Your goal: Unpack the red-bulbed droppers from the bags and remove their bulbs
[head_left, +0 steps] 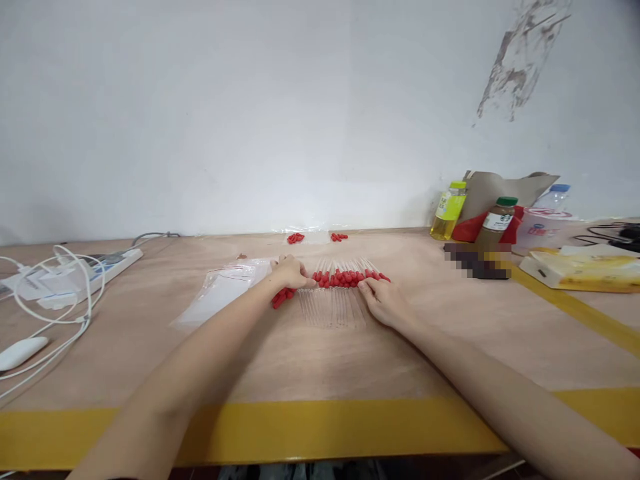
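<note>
A row of clear glass droppers with red rubber bulbs [345, 278] lies on the wooden table [320, 360]. My left hand [290, 272] rests at the row's left end, fingers curled against the bulbs. My right hand [383, 300] lies at the right end, fingers bent and touching the droppers. A few loose red bulbs [281, 298] sit under my left wrist. Clear plastic bags [220, 293] lie just left of my left hand. Whether either hand grips a dropper is unclear.
Two small heaps of red bulbs [296, 237] lie near the wall. A power strip with white cables [95, 267] is at the left, a white mouse [23, 351] near it. Bottles [449, 211], a paper bag and a tissue pack [585, 267] stand at the right. Yellow tape [320, 430] edges the table.
</note>
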